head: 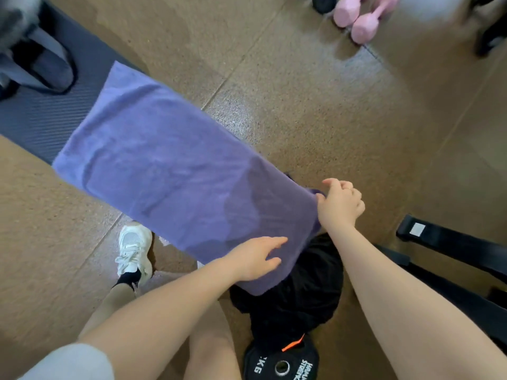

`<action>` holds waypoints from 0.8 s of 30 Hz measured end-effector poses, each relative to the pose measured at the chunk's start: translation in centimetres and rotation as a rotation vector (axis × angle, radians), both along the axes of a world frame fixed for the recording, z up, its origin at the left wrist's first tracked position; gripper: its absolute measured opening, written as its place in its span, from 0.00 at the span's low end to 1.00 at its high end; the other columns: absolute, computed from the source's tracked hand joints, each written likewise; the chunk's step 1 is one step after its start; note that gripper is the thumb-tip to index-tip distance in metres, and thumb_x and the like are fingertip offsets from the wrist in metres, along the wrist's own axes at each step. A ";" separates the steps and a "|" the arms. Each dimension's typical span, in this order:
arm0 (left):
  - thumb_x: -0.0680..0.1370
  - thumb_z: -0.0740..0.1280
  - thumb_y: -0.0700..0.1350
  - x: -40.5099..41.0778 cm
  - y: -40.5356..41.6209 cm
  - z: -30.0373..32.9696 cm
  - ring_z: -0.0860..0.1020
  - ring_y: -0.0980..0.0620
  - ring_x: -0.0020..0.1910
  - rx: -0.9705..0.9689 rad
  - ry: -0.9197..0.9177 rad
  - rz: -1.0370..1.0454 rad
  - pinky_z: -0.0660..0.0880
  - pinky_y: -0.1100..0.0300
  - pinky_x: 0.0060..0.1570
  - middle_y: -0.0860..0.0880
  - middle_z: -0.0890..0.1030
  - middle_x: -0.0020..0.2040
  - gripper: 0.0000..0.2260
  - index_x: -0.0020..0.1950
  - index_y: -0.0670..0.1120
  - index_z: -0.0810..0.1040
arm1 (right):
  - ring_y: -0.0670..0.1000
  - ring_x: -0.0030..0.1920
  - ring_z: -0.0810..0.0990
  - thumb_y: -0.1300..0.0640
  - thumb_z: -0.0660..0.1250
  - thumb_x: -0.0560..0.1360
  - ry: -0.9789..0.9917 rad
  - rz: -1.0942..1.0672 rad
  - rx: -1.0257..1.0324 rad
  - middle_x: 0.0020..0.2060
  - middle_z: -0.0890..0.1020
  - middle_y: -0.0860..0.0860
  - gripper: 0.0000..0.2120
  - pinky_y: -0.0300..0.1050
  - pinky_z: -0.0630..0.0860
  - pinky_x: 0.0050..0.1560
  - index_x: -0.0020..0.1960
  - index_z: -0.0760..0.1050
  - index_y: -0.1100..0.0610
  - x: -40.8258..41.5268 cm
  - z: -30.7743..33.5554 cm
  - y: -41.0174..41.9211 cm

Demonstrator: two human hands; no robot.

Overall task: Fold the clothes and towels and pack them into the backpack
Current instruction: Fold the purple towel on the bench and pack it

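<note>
Head-worn view, steeply down, close.

This is a gym or home workout room. The floor (315,111) is speckled brown rubber laid in large tiles with visible seams. Two pink dumbbells (356,20) lie on it near the top edge of the view, and a dark ribbed exercise mat (41,116) stretches along the left. A black weight plate (279,363) marked "KG" sits at the bottom edge, and black equipment legs (450,242) stand at the right.
</note>
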State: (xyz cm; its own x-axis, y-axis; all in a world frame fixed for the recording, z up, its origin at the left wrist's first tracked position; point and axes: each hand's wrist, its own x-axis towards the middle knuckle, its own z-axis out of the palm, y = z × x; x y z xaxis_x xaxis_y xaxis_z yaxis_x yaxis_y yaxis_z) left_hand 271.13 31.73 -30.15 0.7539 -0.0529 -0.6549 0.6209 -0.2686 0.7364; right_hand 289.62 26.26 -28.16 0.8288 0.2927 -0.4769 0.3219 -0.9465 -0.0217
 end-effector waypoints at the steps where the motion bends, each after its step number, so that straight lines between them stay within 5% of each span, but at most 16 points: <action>1: 0.79 0.59 0.46 -0.9 1.5 -0.2 0.71 0.49 0.64 0.065 0.019 0.008 0.68 0.55 0.63 0.50 0.69 0.69 0.23 0.74 0.50 0.60 | 0.59 0.64 0.67 0.56 0.61 0.78 0.022 0.079 -0.022 0.64 0.70 0.55 0.14 0.53 0.62 0.65 0.62 0.71 0.53 -0.9 0.3 0.9; 10: 0.77 0.61 0.40 -14.2 21.4 -0.6 0.73 0.42 0.62 0.546 0.223 0.536 0.69 0.52 0.60 0.42 0.74 0.61 0.14 0.63 0.41 0.73 | 0.56 0.54 0.78 0.61 0.61 0.77 0.485 0.422 0.372 0.52 0.81 0.55 0.09 0.46 0.71 0.55 0.53 0.77 0.59 -12.6 1.3 19.7; 17: 0.77 0.63 0.46 -18.9 30.2 -2.4 0.67 0.40 0.62 0.741 0.379 0.641 0.67 0.49 0.57 0.41 0.69 0.63 0.19 0.67 0.43 0.67 | 0.63 0.47 0.76 0.64 0.58 0.76 0.417 0.815 0.420 0.45 0.79 0.60 0.08 0.59 0.74 0.44 0.46 0.76 0.62 -19.7 -3.7 33.2; 24: 0.76 0.64 0.48 -20.6 30.6 -5.0 0.70 0.40 0.54 0.692 0.316 0.607 0.67 0.47 0.51 0.40 0.71 0.54 0.12 0.50 0.39 0.76 | 0.59 0.52 0.74 0.70 0.58 0.73 0.210 1.140 0.151 0.59 0.70 0.56 0.15 0.49 0.66 0.31 0.56 0.71 0.58 -19.3 -5.9 38.5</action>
